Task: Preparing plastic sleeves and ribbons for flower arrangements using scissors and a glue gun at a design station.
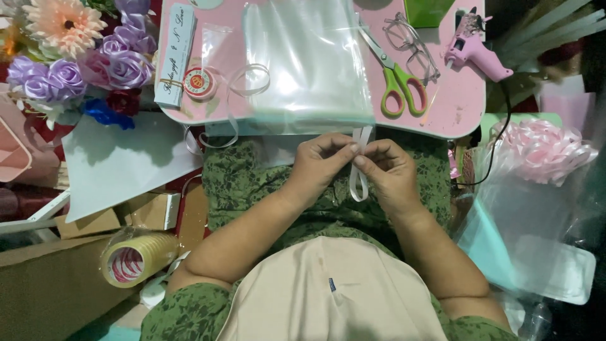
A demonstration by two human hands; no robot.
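My left hand (322,163) and my right hand (391,169) meet just below the pink table's front edge (454,120), over my green patterned lap. Both pinch a white ribbon (360,183), which is folded into a narrow loop hanging between the fingers. The ribbon's upper end runs up to the table edge beside a clear plastic sheet (309,60) lying flat on the table. A ribbon spool with a red label (199,83) lies left of the sheet, a loose curl of ribbon beside it.
Green-handled scissors (396,79), eyeglasses (413,47) and a pink glue gun (473,47) lie on the table's right side. Artificial purple and peach flowers (76,57) stand at left. A tape roll (136,257) lies lower left. A pink ribbon bow (546,150) and plastic wrap sit at right.
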